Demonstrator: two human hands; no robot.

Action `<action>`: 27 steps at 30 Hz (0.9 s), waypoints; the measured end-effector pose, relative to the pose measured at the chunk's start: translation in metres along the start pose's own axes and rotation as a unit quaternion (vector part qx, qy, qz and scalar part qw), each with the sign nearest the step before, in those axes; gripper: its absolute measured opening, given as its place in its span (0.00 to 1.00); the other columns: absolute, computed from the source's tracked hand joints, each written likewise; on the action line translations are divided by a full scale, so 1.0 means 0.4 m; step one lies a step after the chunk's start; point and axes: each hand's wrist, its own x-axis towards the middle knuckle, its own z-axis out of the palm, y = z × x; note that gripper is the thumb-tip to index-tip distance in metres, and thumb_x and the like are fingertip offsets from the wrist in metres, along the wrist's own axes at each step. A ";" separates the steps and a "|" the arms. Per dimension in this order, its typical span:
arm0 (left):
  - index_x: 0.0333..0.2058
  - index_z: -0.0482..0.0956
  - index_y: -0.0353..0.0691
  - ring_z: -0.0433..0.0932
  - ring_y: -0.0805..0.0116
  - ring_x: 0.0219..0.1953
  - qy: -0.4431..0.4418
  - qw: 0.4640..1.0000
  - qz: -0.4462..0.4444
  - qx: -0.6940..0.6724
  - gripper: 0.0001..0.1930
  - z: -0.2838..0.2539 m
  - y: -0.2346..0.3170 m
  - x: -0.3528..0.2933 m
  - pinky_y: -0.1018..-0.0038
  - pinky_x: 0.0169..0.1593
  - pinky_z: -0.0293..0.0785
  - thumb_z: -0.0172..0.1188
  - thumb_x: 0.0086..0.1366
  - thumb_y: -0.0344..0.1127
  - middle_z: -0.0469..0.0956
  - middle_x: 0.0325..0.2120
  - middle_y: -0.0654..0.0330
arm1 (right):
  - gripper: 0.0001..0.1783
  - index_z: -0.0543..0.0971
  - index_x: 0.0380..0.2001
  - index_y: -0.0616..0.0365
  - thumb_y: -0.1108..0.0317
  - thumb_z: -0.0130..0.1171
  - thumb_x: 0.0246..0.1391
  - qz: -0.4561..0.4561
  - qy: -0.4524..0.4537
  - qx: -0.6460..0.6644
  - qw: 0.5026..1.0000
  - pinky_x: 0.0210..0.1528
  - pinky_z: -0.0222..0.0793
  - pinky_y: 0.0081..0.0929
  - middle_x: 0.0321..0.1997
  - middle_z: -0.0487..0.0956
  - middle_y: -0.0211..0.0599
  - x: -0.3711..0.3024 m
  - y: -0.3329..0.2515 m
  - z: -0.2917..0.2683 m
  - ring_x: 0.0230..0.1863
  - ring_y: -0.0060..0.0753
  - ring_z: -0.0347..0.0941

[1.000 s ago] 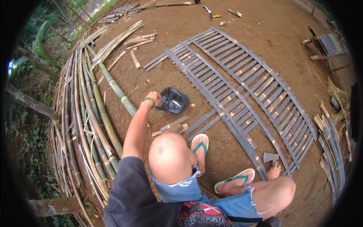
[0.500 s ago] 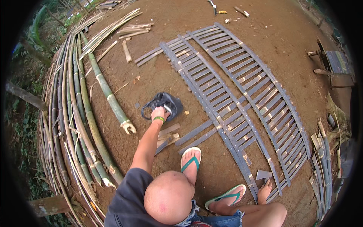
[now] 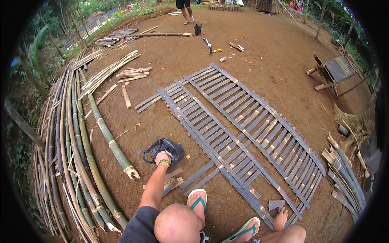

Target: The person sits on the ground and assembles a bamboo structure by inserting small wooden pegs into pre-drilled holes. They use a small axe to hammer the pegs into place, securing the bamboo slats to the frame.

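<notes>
My left hand [image 3: 161, 157], with a green-yellow band at the wrist, reaches into the mouth of a black plastic bag [image 3: 173, 147] on the ground. Its fingers are hidden inside; something pale shows beside them. Low on the right, my right hand [image 3: 280, 220] is closed around the short dark handle of a hatchet [image 3: 276, 204]. The hatchet's broad grey blade lies over the near end of a slatted bamboo panel [image 3: 227, 162]. A second slatted panel [image 3: 259, 117] lies alongside it, farther right.
Long green bamboo poles [image 3: 106, 129] lie along the left. Short split pieces [image 3: 174, 181] rest by my sandalled foot. A cutting tool [image 3: 208, 45] and yellow-handled pliers [image 3: 217, 50] lie beyond the panels. A wooden stand [image 3: 336, 71] is at right. Another person's legs [image 3: 187, 13] show far off.
My view has tilted up, so the far yard and another person's legs now show. My left hand stays in the bag, and my right hand stays at the hatchet.
</notes>
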 end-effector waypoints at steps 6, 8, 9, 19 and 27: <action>0.38 0.86 0.35 0.85 0.50 0.47 -0.032 0.997 0.059 0.044 0.11 -0.013 0.002 -0.028 0.62 0.50 0.82 0.63 0.58 0.32 0.84 0.42 0.44 | 0.46 0.62 0.68 0.68 0.73 0.67 0.44 0.026 -0.025 -0.043 0.998 0.64 0.67 0.37 0.63 0.67 0.54 0.007 0.003 0.017 0.61 0.54 0.68; 0.38 0.86 0.35 0.85 0.50 0.47 -0.036 0.997 0.061 0.024 0.11 0.001 0.003 -0.037 0.61 0.50 0.82 0.63 0.58 0.34 0.84 0.42 0.44 | 0.48 0.62 0.68 0.68 0.73 0.69 0.42 0.023 -0.018 -0.054 0.998 0.65 0.67 0.34 0.62 0.68 0.52 0.006 0.011 0.028 0.61 0.52 0.68; 0.38 0.87 0.36 0.85 0.49 0.47 -0.040 0.997 0.067 0.012 0.11 0.016 0.023 -0.045 0.61 0.50 0.82 0.64 0.58 0.35 0.84 0.43 0.44 | 0.49 0.62 0.68 0.68 0.72 0.70 0.41 0.027 -0.013 -0.062 0.998 0.65 0.66 0.33 0.62 0.68 0.52 0.006 0.024 0.031 0.61 0.51 0.68; 0.34 0.88 0.39 0.86 0.52 0.43 0.012 0.999 0.014 0.040 0.08 0.078 0.022 -0.048 0.63 0.46 0.84 0.62 0.60 0.33 0.86 0.38 0.48 | 0.49 0.62 0.67 0.70 0.72 0.70 0.39 0.003 0.002 -0.081 0.997 0.61 0.68 0.33 0.57 0.69 0.49 -0.008 0.000 0.019 0.56 0.48 0.69; 0.36 0.88 0.41 0.87 0.55 0.44 0.022 0.996 0.007 0.085 0.10 0.080 0.028 -0.028 0.64 0.46 0.84 0.57 0.65 0.33 0.86 0.40 0.52 | 0.52 0.62 0.67 0.72 0.73 0.72 0.36 -0.009 0.023 -0.044 0.999 0.61 0.69 0.33 0.58 0.68 0.51 -0.006 0.008 0.029 0.56 0.50 0.69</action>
